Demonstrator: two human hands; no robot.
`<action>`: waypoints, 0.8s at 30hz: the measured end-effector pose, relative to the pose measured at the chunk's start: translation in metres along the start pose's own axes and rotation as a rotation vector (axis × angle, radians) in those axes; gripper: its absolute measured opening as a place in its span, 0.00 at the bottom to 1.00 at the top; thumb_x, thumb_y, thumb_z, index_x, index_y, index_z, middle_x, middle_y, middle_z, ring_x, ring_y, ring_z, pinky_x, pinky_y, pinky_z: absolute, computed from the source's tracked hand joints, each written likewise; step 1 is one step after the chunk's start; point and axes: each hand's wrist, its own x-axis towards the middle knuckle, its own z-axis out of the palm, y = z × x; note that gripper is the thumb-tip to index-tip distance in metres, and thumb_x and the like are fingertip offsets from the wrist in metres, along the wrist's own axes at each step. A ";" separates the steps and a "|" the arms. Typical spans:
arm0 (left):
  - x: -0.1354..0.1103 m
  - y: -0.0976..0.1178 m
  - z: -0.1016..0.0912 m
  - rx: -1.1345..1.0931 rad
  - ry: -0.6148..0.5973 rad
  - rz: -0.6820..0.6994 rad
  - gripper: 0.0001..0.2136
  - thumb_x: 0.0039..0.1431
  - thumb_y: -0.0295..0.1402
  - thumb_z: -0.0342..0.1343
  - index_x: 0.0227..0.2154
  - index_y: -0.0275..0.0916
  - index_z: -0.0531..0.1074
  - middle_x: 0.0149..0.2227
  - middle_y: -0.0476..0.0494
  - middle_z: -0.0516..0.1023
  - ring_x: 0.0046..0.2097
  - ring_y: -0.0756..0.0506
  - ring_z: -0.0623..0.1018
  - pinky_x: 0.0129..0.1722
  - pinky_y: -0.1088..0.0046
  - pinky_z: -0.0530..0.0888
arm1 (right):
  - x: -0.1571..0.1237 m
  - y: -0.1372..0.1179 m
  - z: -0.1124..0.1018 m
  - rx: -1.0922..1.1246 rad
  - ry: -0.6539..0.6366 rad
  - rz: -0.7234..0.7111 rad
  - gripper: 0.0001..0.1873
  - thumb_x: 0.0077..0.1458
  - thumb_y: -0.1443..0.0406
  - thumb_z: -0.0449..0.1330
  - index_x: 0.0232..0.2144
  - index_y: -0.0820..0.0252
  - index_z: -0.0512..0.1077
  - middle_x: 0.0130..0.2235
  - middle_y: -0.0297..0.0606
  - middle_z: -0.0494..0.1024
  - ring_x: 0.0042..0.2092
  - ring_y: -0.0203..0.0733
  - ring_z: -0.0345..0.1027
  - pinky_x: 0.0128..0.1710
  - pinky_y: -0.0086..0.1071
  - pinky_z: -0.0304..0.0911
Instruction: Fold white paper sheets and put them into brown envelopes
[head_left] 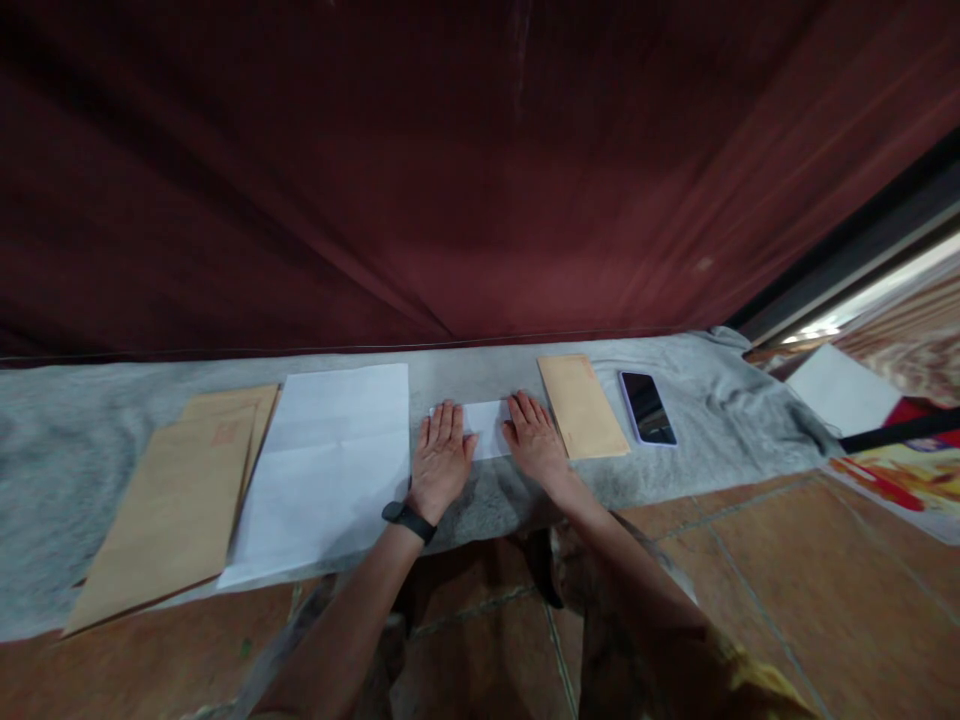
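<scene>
A small white folded sheet of paper [486,428] lies flat on the grey cloth in front of me. My left hand [442,452] rests palm down over its left end, fingers stretched out, with a dark band on the wrist. Over the right end lies my right hand [534,438], also flat with fingers extended. Just right of that hand is a brown envelope [586,405]. To the left of my left hand is large white paper [326,460], partly covering the edge of some brown envelopes [169,500].
A phone [649,408] lies right of the single envelope. Grey cloth [720,400] covers the long, narrow surface. Behind it hangs a dark red curtain [450,200]. Tiled floor [750,550] shows below the front edge. A colourful printed sheet [904,488] is at far right.
</scene>
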 end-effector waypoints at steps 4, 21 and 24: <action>0.001 -0.003 0.002 -0.005 0.003 -0.003 0.28 0.71 0.38 0.38 0.68 0.27 0.58 0.70 0.30 0.58 0.72 0.36 0.57 0.69 0.51 0.57 | -0.002 -0.014 0.002 0.082 -0.017 -0.159 0.28 0.71 0.61 0.46 0.68 0.63 0.59 0.71 0.45 0.58 0.71 0.49 0.50 0.69 0.49 0.52; -0.002 -0.007 0.008 -0.028 0.058 0.017 0.27 0.72 0.40 0.38 0.68 0.33 0.59 0.71 0.32 0.58 0.72 0.34 0.56 0.69 0.48 0.58 | -0.013 -0.018 0.010 -0.016 -0.036 -0.216 0.27 0.72 0.55 0.46 0.68 0.55 0.61 0.71 0.42 0.56 0.71 0.49 0.50 0.71 0.47 0.47; -0.004 -0.008 0.008 -0.024 0.071 0.006 0.27 0.71 0.40 0.40 0.68 0.34 0.59 0.70 0.32 0.58 0.72 0.33 0.56 0.68 0.47 0.57 | -0.012 -0.012 0.011 -0.039 -0.019 -0.185 0.28 0.72 0.55 0.47 0.68 0.57 0.60 0.71 0.43 0.55 0.71 0.51 0.50 0.70 0.49 0.48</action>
